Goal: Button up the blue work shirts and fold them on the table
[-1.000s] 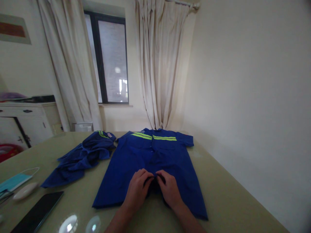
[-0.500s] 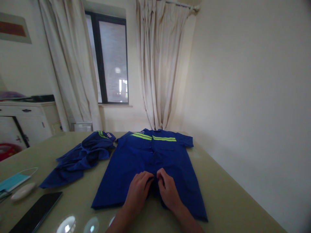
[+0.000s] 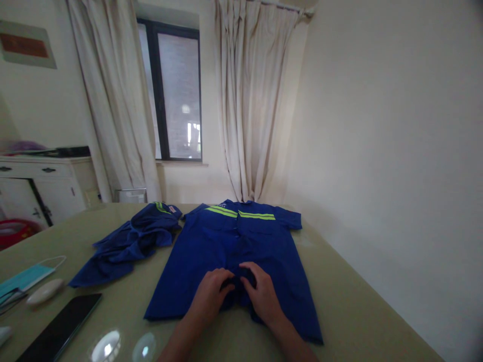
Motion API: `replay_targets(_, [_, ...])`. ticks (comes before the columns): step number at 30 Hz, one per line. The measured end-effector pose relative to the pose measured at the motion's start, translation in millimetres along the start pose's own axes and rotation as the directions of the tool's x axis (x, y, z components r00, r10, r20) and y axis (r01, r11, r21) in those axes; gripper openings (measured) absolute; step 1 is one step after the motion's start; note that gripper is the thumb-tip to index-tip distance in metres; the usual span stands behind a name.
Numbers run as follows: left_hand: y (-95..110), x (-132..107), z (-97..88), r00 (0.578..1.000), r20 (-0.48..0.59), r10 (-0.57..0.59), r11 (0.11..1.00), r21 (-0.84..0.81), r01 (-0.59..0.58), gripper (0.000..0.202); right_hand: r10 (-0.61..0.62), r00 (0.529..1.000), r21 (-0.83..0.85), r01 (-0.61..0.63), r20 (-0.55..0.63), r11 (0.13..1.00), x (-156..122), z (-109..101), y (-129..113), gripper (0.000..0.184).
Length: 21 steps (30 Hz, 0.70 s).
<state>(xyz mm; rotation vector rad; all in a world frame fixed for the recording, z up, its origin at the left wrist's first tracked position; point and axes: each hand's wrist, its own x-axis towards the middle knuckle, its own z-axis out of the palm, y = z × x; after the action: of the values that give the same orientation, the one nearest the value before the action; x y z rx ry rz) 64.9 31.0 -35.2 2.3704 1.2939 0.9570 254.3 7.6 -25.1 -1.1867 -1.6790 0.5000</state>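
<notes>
A blue work shirt [image 3: 211,241] with yellow-green reflective stripes lies spread flat on the table, collar away from me. My left hand [image 3: 209,294] and my right hand [image 3: 261,294] sit side by side on the shirt's front opening near the lower hem. The fingers of both hands are curled and pinch the fabric at the placket. What lies between the fingertips is too dark to make out.
A second blue garment [image 3: 130,241] lies crumpled to the left. A blue face mask [image 3: 22,279], a white oval object [image 3: 44,291] and a black phone [image 3: 56,329] lie at the table's [image 3: 358,311] left front. A white cabinet [image 3: 45,186] stands at the left wall.
Both hands stay on the shirt's lower front, with the fingers shifting slightly along the placket. The view has drifted a little to the left.
</notes>
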Motion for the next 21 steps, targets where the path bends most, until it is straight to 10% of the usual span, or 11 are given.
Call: replay_targets(21, [19, 2, -4.4, 0.993, -0.028, 0.118, 0.974, 0.197, -0.111, 0.014, 0.173, 0.985, 0.092, -0.173, 0.007, 0.981, 3, 0, 1, 0.030])
